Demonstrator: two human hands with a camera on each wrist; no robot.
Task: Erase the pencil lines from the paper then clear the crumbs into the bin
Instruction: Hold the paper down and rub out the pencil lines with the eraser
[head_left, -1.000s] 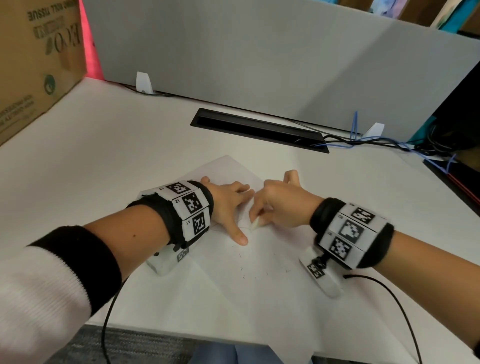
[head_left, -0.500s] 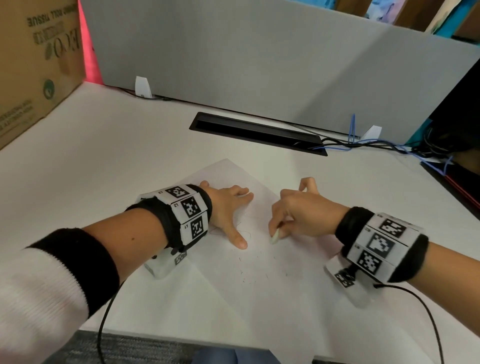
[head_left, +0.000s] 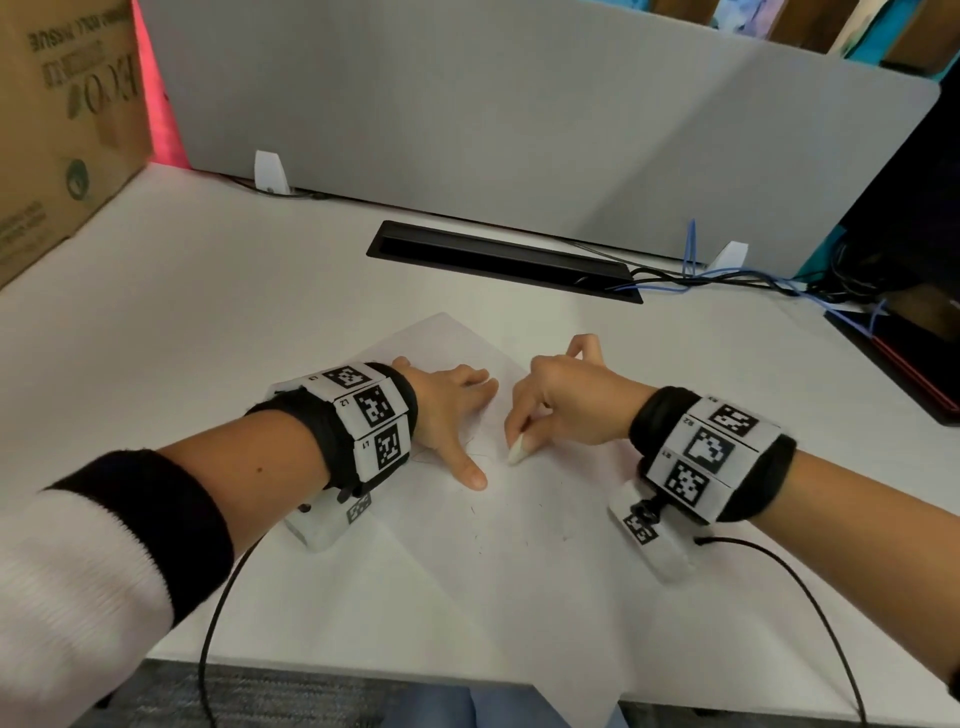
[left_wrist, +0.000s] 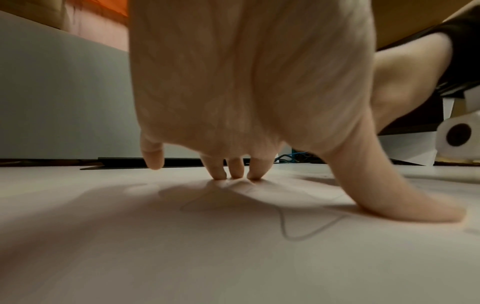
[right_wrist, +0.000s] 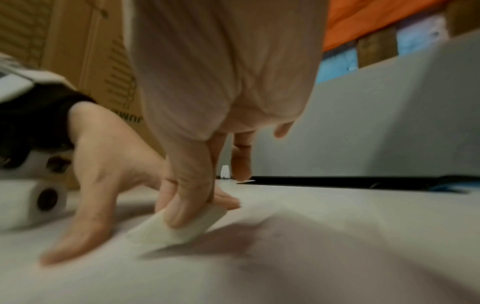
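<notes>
A white sheet of paper (head_left: 519, 561) lies at an angle on the white desk (head_left: 218, 332). My left hand (head_left: 452, 415) presses it flat with spread fingers, thumb out toward the right. A thin pencil line (left_wrist: 285, 230) curls across the paper under that palm. My right hand (head_left: 561, 405) pinches a white eraser (head_left: 517, 449) between thumb and fingers, its lower end on the paper just right of my left thumb. The right wrist view shows the eraser (right_wrist: 176, 228) tilted against the sheet. Small dark crumbs (head_left: 475, 512) dot the paper nearer me.
A black cable slot (head_left: 498, 260) runs across the desk beyond the paper, with blue and black cables (head_left: 727, 280) trailing right. A cardboard box (head_left: 57, 119) stands at the far left. A grey partition (head_left: 519, 119) closes the back. Dark equipment (head_left: 914, 322) sits at the right edge.
My right hand with the eraser slid right away from the left hand, then came back left toward the left thumb. The left hand has stayed pressed on the paper.
</notes>
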